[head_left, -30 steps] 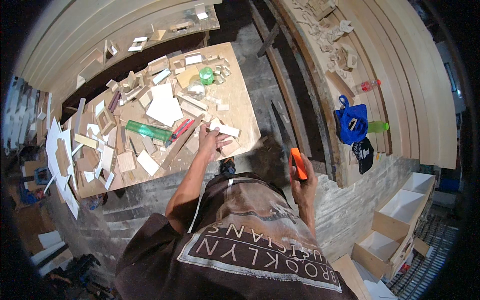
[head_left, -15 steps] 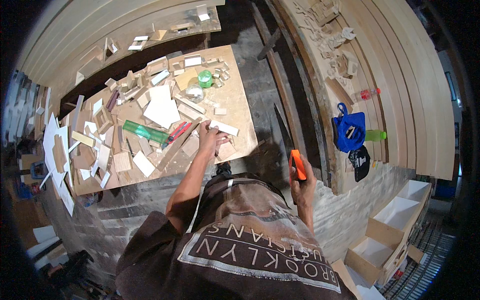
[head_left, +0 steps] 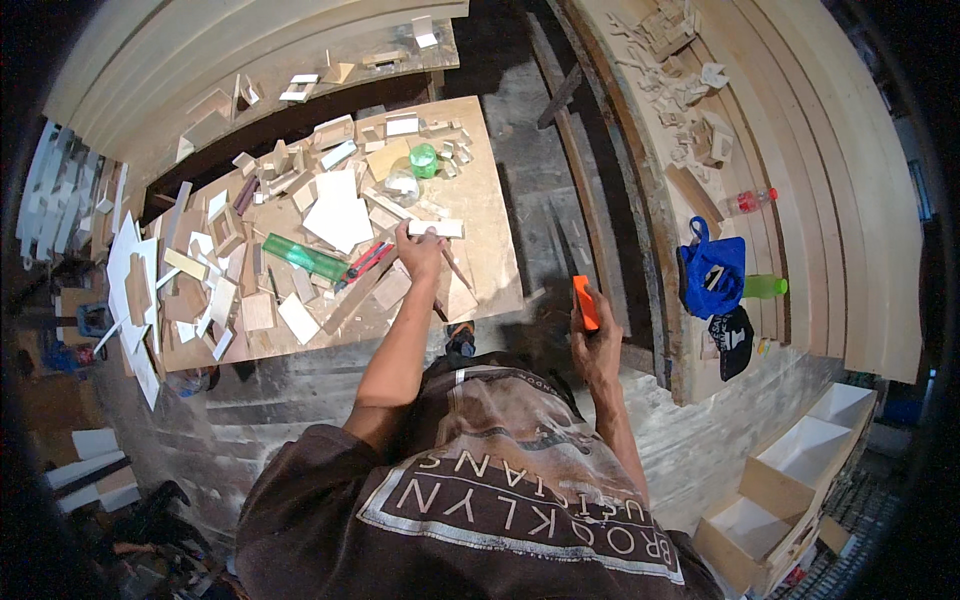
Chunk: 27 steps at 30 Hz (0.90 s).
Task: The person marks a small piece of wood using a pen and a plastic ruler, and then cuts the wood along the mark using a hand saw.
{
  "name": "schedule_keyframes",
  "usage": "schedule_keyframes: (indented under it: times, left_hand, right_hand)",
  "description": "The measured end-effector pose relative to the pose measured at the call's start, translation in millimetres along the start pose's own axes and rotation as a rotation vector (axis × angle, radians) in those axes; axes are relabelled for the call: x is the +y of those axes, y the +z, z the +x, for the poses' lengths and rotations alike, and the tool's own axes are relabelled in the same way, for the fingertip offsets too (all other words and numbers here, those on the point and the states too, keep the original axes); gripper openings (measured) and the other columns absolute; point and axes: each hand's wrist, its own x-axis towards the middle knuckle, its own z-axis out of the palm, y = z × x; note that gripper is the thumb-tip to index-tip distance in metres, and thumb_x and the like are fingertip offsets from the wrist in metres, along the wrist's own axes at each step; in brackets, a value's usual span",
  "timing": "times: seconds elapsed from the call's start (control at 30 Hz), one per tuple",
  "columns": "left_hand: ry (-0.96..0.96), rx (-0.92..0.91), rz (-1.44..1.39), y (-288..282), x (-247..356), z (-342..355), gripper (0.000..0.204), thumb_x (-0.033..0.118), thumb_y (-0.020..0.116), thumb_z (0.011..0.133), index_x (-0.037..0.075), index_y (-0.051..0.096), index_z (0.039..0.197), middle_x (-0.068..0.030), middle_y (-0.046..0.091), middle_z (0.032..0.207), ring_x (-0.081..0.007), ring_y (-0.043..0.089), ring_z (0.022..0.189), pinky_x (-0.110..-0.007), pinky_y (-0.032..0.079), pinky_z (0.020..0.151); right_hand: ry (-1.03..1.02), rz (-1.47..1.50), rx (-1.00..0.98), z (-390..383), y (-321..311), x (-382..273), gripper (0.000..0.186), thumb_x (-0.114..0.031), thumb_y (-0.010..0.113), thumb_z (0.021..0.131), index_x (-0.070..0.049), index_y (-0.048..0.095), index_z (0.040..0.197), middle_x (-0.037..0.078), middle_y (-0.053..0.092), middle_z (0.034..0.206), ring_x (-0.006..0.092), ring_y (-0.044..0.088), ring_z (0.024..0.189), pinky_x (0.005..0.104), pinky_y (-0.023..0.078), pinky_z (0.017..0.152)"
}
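Over the right part of the work table, my left hand [head_left: 418, 252] is closed on a short wood strip [head_left: 440, 228] with a white face. Some fingertips are hidden, and whether the strip touches the table I cannot tell. My right hand [head_left: 598, 335], out over the floor, grips a bright orange block-shaped tool [head_left: 585, 303]; its exact kind is not clear. Just left of my left hand lie a red-and-black hand tool [head_left: 368, 262] and a green translucent strip [head_left: 303, 257]. A large white sheet piece [head_left: 338, 212] rests beyond them.
Offcuts and small wooden frames crowd the table [head_left: 490, 200]. A green jar [head_left: 424, 160] and a clear container [head_left: 402, 187] stand toward its back. On the right bench are a blue bag [head_left: 712, 272], a black cap [head_left: 732, 342] and bottles. White-lined boxes [head_left: 795, 455] sit lower right.
My left hand has shifted slightly up with the wood strip, which now lies more level across the view. My right hand has turned the orange tool and moved a little left.
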Motion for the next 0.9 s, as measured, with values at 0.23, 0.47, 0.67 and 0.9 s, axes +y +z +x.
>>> schedule_keyframes:
  times: [0.23, 0.47, 0.67, 0.9]
  left_hand:
    - [-0.117, 0.029, -0.073, 1.3, -0.4, -14.1, 0.043, -0.001, 0.057, 0.096, 0.007, 0.040, 0.135, -0.0140, 0.059, 0.107, -0.0192, 0.063, 0.079, -0.032, 0.056, 0.057]
    - [-0.100, 0.014, -0.085, -66.0, 28.2, -44.8, 0.041, 0.004, 0.053, 0.100, 0.009, 0.042, 0.139, -0.0115, 0.060, 0.106, -0.0208, 0.066, 0.082, -0.034, 0.061, 0.060]
    - [0.100, 0.493, -0.312, -198.9, 77.5, -75.9, 0.045, 0.009, 0.056, 0.100, 0.010, 0.039, 0.141, -0.0104, 0.061, 0.104, -0.0203, 0.065, 0.074, -0.031, 0.052, 0.051]
    - [0.198, 0.739, -0.264, -283.5, 143.2, -125.6, 0.044, 0.016, 0.058, 0.100, 0.014, 0.038, 0.140, -0.0112, 0.056, 0.123, -0.0245, 0.062, 0.099, -0.040, 0.053, 0.082]
  right_hand:
    - [-0.039, -0.119, -0.140, -6.2, 24.6, -1.8, 0.050, 0.000, 0.065, 0.085, -0.007, 0.055, 0.133, 0.025, 0.068, 0.096, 0.0425, 0.069, 0.089, 0.0423, 0.054, 0.075]
    - [-0.666, -0.143, -0.324, 6.8, 5.5, -61.8, 0.076, 0.001, 0.073, 0.064, -0.010, 0.056, 0.137, 0.008, 0.063, 0.080, 0.0282, 0.063, 0.064, 0.0399, 0.050, 0.058]
    - [-1.231, -0.243, -0.561, 36.7, 67.6, -114.3, 0.071, -0.022, 0.071, 0.074, -0.024, 0.050, 0.142, 0.001, 0.057, 0.077, 0.0223, 0.064, 0.068, 0.0366, 0.052, 0.052]
    - [-1.460, -0.275, -0.806, 25.4, 243.5, -134.8, 0.032, -0.015, 0.056, 0.086, -0.016, 0.053, 0.118, 0.008, 0.064, 0.089, 0.0278, 0.070, 0.078, 0.0401, 0.056, 0.054]
